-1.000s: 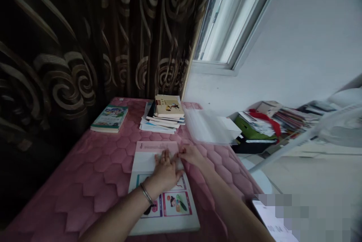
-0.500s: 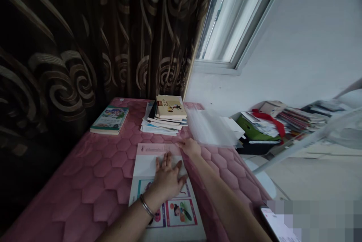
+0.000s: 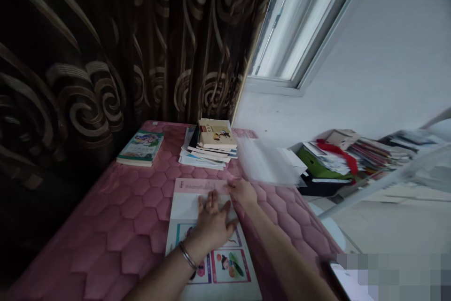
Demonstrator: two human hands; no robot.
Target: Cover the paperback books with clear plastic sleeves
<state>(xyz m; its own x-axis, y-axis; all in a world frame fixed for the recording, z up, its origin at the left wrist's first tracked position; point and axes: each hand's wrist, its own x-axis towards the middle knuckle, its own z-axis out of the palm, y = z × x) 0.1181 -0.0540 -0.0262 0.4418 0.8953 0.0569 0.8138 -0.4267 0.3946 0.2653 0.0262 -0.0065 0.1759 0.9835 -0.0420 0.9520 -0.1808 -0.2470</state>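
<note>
A picture book (image 3: pixel 197 197) with a pink top band lies flat on the pink quilted table (image 3: pixel 134 216). My left hand (image 3: pixel 211 223), a bangle on its wrist, presses flat on the middle of the book with fingers spread. My right hand (image 3: pixel 243 191) rests on the book's upper right corner, fingers curled toward the pink band. A blurred translucent sheet (image 3: pixel 269 162) rises just behind that hand. Whether the hand grips it is unclear.
A stack of books (image 3: pixel 211 143) sits at the table's far edge and a green-covered book (image 3: pixel 141 147) lies to its left. A dark patterned curtain hangs behind. Piled books and a green box (image 3: pixel 313 160) lie on the floor at right. A phone (image 3: pixel 348 284) sits by my right forearm.
My right hand has slid from beside the left fingertips up to the book's upper right corner. My left hand stays pressed on the page. The view has shifted slightly.
</note>
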